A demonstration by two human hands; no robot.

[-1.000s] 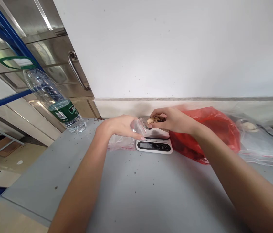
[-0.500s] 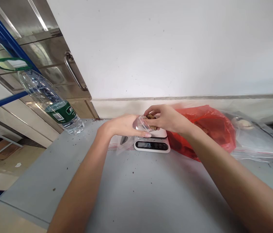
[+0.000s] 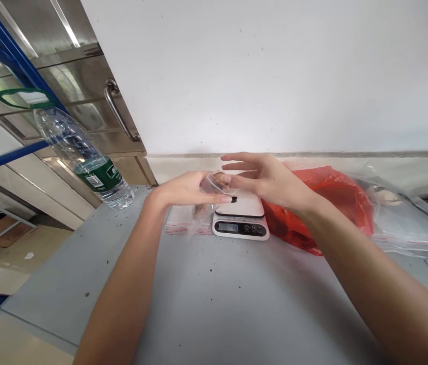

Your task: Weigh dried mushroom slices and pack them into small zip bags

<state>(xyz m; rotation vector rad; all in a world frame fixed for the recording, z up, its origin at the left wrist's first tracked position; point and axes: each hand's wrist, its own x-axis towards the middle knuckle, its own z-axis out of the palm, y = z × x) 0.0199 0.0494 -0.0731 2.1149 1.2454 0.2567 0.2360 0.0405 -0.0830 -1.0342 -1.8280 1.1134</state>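
Note:
My left hand (image 3: 183,190) is closed on a small clear zip bag (image 3: 209,183), held tilted just over the left side of a white kitchen scale (image 3: 246,205). My right hand (image 3: 270,177) is beside the bag's mouth, its fingers stretched out and apart. A brown piece (image 3: 220,177) shows at the bag's mouth by my right thumb; its kind is hard to make out. One small dark bit (image 3: 233,199) lies on the scale's plate. The scale's display (image 3: 229,227) is lit and seems to read 14. Part of the bag is hidden behind my left fingers.
Flat zip bags (image 3: 178,220) lie left of the scale. A red plastic bag (image 3: 335,203) is at its right, then a clear bag (image 3: 392,203) with pale contents. A large water bottle (image 3: 98,175) stands at the grey table's (image 3: 206,304) left edge. A wall runs behind.
My right fingers have let go of the brown pieces at the bag's mouth and spread. The bag has moved slightly left, uncovering more of the scale's plate. The display reading has changed.

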